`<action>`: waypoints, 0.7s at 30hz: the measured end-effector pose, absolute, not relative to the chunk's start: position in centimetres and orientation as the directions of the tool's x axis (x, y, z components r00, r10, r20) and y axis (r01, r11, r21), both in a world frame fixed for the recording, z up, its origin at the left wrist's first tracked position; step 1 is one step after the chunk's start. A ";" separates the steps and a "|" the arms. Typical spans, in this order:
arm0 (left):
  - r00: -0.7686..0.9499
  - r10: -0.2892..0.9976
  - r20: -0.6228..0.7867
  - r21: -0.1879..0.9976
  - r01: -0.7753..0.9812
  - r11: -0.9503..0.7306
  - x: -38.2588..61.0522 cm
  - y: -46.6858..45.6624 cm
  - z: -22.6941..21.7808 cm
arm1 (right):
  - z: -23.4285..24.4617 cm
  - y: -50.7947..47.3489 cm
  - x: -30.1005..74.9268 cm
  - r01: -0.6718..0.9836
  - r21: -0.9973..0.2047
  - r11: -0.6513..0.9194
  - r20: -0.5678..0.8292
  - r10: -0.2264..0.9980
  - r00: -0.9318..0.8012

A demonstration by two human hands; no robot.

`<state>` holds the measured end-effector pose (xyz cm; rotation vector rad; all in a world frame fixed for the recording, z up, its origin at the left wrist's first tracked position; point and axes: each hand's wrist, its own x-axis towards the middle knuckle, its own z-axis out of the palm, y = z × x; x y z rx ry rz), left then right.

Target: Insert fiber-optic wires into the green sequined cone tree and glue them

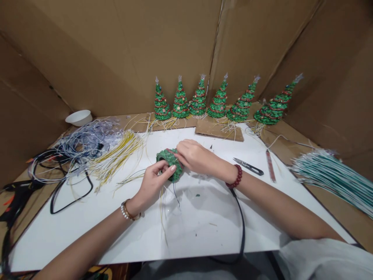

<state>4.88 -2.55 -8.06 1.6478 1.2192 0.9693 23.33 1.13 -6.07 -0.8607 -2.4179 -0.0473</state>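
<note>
- A white board [186, 237] lies before me, a row of beaded Christmas trees [218, 101] beyond it.
- Between my hands, a green beaded piece [169, 165] is held above the board.
- My left hand [154, 182] pinches it; my right hand [196, 156] grips its upper side.
- Thread snips [247, 166] lie near my right wrist.

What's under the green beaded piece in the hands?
Pale wires and a dark strand hang below the green beaded piece, over the white board. Its underside is hidden by the left hand and right hand.

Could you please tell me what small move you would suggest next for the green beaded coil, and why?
I would probably pull the loose wires snug, with the left hand steadying the coil, because they dangle below it while the right hand presses on top.
</note>
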 end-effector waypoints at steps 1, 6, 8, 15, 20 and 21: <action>0.230 0.968 0.101 0.936 0.308 -0.171 4.9 -2.5 -8.1 | -6.1 1.1 23.3 0.602 -0.086 0.794 0.529 0.549 -0.647; 0.254 0.962 0.098 0.938 0.299 -0.174 4.7 -2.3 -8.3 | -6.8 1.0 22.9 0.609 0.129 0.783 0.535 0.462 -0.707; 0.251 0.963 0.101 0.939 0.297 -0.175 4.6 -2.3 -8.4 | -6.8 1.1 22.8 0.618 0.125 0.776 0.527 0.476 -0.704; 0.250 0.966 0.069 0.959 0.251 -0.134 4.8 -2.3 -8.6 | -4.4 -0.4 27.1 0.826 -0.332 0.455 0.233 0.889 -0.395; 0.272 0.961 0.051 0.970 0.215 -0.112 4.8 -2.1 -8.7 | -7.1 -4.3 30.1 0.951 0.019 0.308 -0.082 0.949 -0.306; 0.278 0.959 0.046 0.974 0.202 -0.105 4.8 -2.0 -8.8 | -7.9 -4.8 30.3 0.938 0.044 0.343 -0.054 0.938 -0.341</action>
